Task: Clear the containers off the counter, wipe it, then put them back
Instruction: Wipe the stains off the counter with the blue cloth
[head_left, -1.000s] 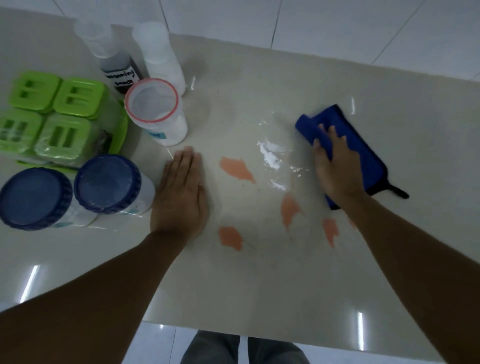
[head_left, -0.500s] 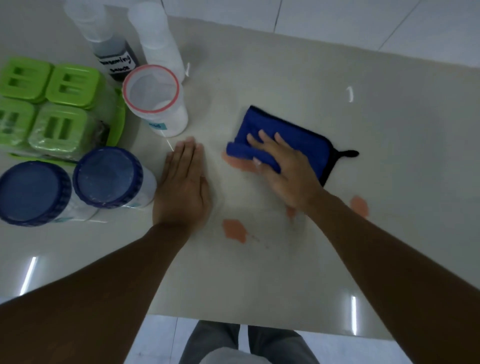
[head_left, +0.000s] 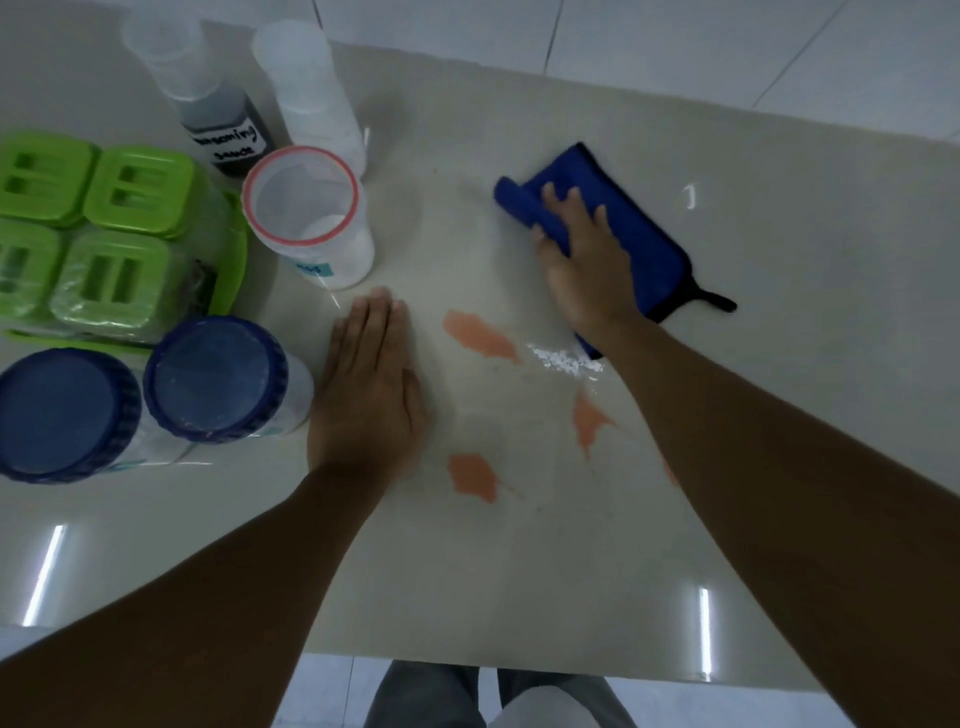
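My right hand (head_left: 582, 260) presses flat on a folded blue cloth (head_left: 649, 249) at the far middle of the beige counter (head_left: 519, 571). My left hand (head_left: 369, 395) lies flat on the counter, fingers together, holding nothing. Orange stains (head_left: 478, 332) and a streak of white powder (head_left: 563, 358) mark the surface between my hands. The containers are grouped at the left: two blue-lidded jars (head_left: 215, 379), four green-lidded boxes (head_left: 135, 192) on a green tray, a red-rimmed clear tub (head_left: 306, 218), a dark sauce bottle (head_left: 218, 119) and a white bottle (head_left: 317, 104).
The counter's near edge (head_left: 519, 662) runs across the bottom, with my legs and a tiled floor below it. Tiled floor also shows beyond the far edge. The nearest blue-lidded jar stands just left of my left hand.
My right hand has swept the blue cloth from the middle stain back up and to the right. The white powder now lies in a smaller streak. My left hand has stayed put.
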